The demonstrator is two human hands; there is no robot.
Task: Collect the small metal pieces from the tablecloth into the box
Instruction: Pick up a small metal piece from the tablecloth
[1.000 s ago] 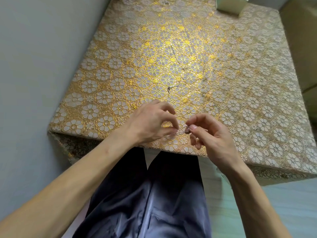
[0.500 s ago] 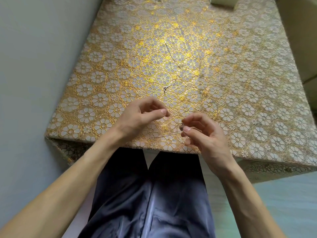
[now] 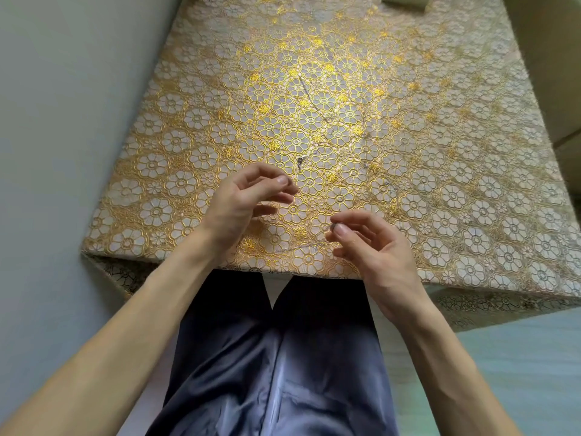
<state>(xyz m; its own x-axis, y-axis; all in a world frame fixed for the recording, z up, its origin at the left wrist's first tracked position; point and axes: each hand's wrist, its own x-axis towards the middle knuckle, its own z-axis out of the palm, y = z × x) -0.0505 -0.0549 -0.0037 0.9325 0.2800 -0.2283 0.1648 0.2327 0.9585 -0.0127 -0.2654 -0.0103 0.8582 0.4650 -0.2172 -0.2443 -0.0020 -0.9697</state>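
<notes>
A gold floral tablecloth [image 3: 440,127] covers the table. My right hand [image 3: 374,247] hovers over the near edge and pinches a small dark metal piece [image 3: 332,228] between thumb and forefinger. My left hand [image 3: 248,199] floats to its left with loosely curled fingers and holds nothing. More small dark metal pieces lie on the cloth: one [image 3: 300,161] just beyond my left fingertips, another [image 3: 366,165] to its right, a third [image 3: 386,184] nearby. A thin wire-like strand [image 3: 295,249] lies near the front edge. Only the bottom of the pale box [image 3: 405,0] shows at the far top edge.
A grey wall [image 3: 63,121] runs close along the table's left side. Beige furniture [image 3: 553,73] stands at the right. My dark trousers [image 3: 276,357] fill the space below the table's front edge, with pale floor [image 3: 518,357] to the right.
My hands, which met over the piece near the front edge, have drawn apart. The left hand let go and moved up and left; the right hand keeps the piece.
</notes>
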